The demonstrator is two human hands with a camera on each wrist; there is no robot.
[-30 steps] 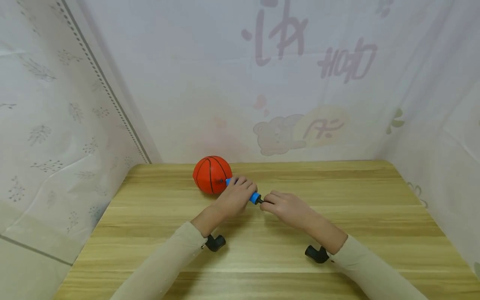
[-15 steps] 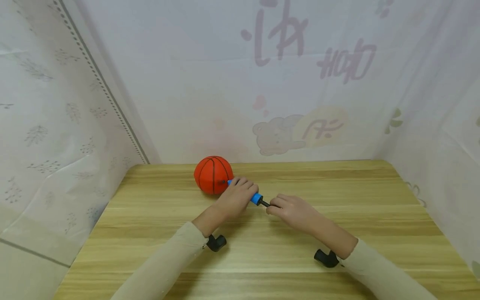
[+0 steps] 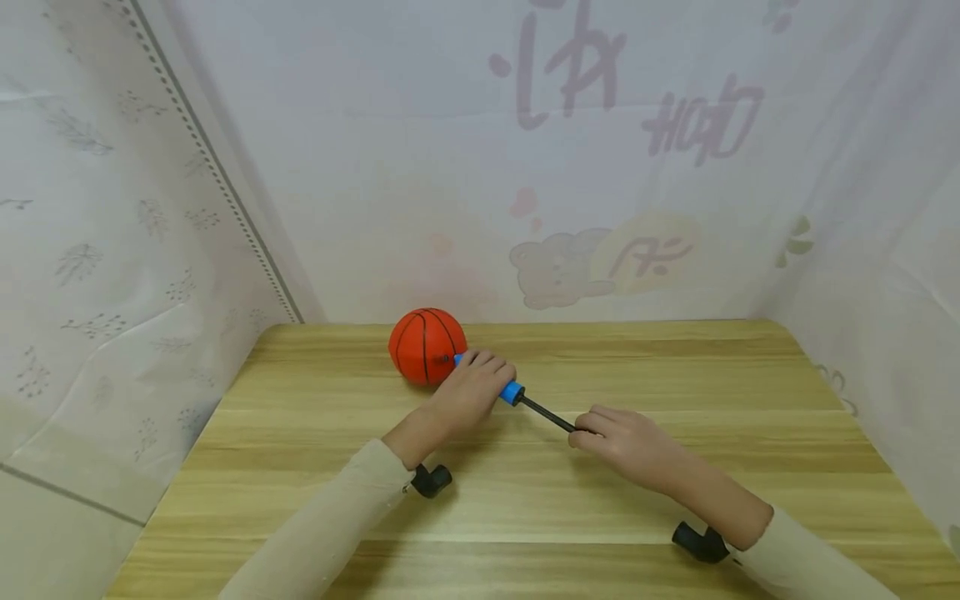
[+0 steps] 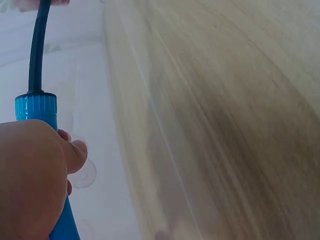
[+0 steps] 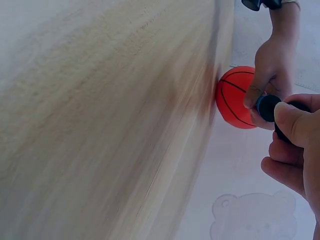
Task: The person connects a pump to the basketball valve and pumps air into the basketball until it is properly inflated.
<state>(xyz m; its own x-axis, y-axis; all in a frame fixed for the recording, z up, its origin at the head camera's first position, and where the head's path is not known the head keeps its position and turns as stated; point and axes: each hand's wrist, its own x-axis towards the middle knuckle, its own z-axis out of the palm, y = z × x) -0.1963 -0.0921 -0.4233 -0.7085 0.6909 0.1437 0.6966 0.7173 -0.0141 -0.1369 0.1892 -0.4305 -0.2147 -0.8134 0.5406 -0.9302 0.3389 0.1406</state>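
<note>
A small orange-red ball (image 3: 424, 348) with black basketball lines rests near the table's back edge. My left hand (image 3: 471, 392) grips the blue barrel of a hand pump (image 3: 512, 392), whose far end points at the ball's right side. In the left wrist view the fingers wrap round the blue barrel (image 4: 64, 225), and a long dark rod (image 4: 38, 55) stands out of its ribbed cap. My right hand (image 3: 626, 446) holds the rod's outer end; the right wrist view shows its thumb and fingers on a black handle (image 5: 282, 131). Whether the tip enters the ball is hidden.
The wood-grain table (image 3: 540, 500) spreads in front of and to the right of the hands. A printed curtain (image 3: 420, 167) hangs right behind its back edge and along both sides. Black wrist cameras (image 3: 701, 542) sit under the cuffs.
My right hand has moved right and toward me, drawing a longer stretch of the dark rod out of the blue barrel. The left hand and ball have stayed almost in place.
</note>
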